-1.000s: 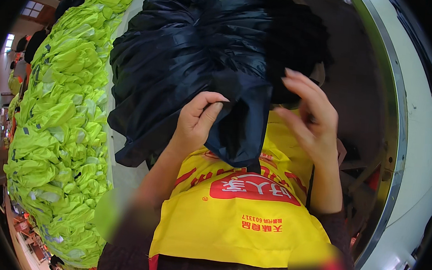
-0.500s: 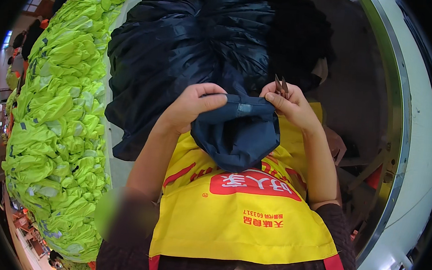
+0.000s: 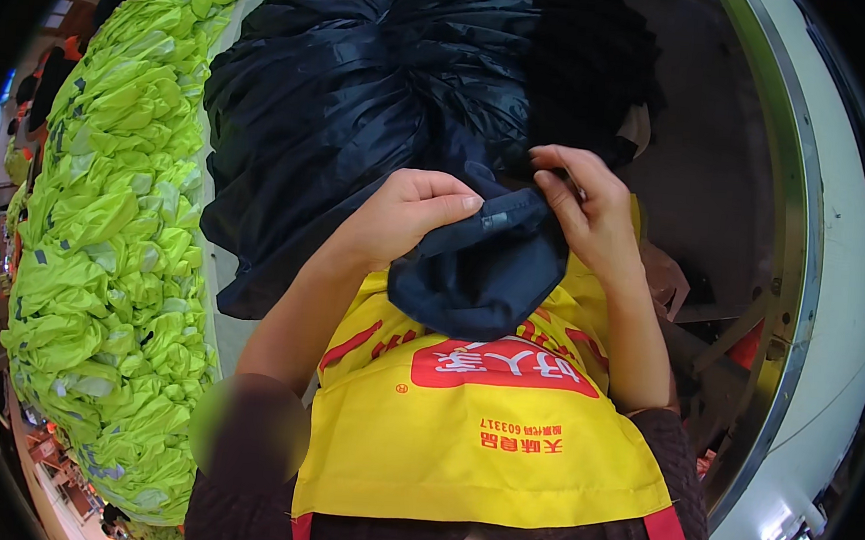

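A tube-shaped end of dark navy fabric (image 3: 476, 288), like a garment's cuff, hangs open in front of my yellow apron (image 3: 478, 474). Its folded band carries a small shiny pale patch. My left hand (image 3: 411, 213) pinches this band between thumb and fingers, left of the patch. Beside the band's right end is my right hand (image 3: 592, 206), thumb and forefinger spread, the other fingers curled. Thread snips stuck out of that hand half a second ago; now only a dark bit shows between its thumb and fingers, the rest hidden. Behind both hands lies a heap of navy garments (image 3: 354, 94).
A long pile of bright lime-green garments (image 3: 103, 247) runs along the left, beside a pale table edge (image 3: 215, 154). On the right stands a pale table with a metal rim (image 3: 800, 246). A dark gap with a few frame parts lies between it and me.
My right hand has come off the band, its thumb and forefinger parting. The snips' blades have dropped from sight. The cuff-like end has tilted, and my left hand has shifted slightly right.
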The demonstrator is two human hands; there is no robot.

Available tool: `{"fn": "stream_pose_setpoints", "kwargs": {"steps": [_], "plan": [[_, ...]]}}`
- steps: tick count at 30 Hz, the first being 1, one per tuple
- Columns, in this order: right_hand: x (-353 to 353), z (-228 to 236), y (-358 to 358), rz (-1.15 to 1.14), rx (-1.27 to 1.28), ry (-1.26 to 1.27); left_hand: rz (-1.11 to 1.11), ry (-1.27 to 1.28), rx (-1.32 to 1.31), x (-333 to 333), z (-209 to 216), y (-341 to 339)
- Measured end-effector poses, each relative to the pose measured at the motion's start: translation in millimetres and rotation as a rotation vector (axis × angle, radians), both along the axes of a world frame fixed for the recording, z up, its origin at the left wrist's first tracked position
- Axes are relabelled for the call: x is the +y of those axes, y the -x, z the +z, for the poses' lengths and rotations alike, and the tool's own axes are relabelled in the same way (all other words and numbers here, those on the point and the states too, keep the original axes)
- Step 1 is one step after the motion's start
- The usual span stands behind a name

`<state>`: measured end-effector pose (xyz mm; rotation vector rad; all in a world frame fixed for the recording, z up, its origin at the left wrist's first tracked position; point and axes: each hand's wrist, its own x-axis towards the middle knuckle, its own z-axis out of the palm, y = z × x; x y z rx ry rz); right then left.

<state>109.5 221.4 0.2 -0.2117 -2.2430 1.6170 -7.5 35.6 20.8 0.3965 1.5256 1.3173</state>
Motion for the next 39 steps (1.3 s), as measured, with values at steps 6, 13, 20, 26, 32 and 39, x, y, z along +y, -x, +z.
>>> {"fn": "stream_pose_setpoints", "kwargs": {"steps": [6, 13, 20, 26, 32, 39], "plan": [[-22, 34, -15, 0.008, -0.055, -0.241, 0.131, -0.095, -0.188, 5, -2, -10], [-22, 7, -11, -0.037, 0.140, -0.231, 0.154, -0.106, -0.180, 16, 1, -13], [-25, 13, -13, 0.049, 0.342, -0.458, 0.231, -0.155, -0.468, 19, -1, -10], [-24, 26, -28, -0.014, 0.078, -0.068, 0.218, -0.168, -0.457, 18, -1, -13], [-24, 5, -14, -0.042, 0.055, 0.035, 0.156, -0.144, -0.208, 20, -3, -21], [-27, 9, -16, -0.061, 0.264, -0.249, 0.205, -0.169, -0.323, 19, -6, -19]]}}
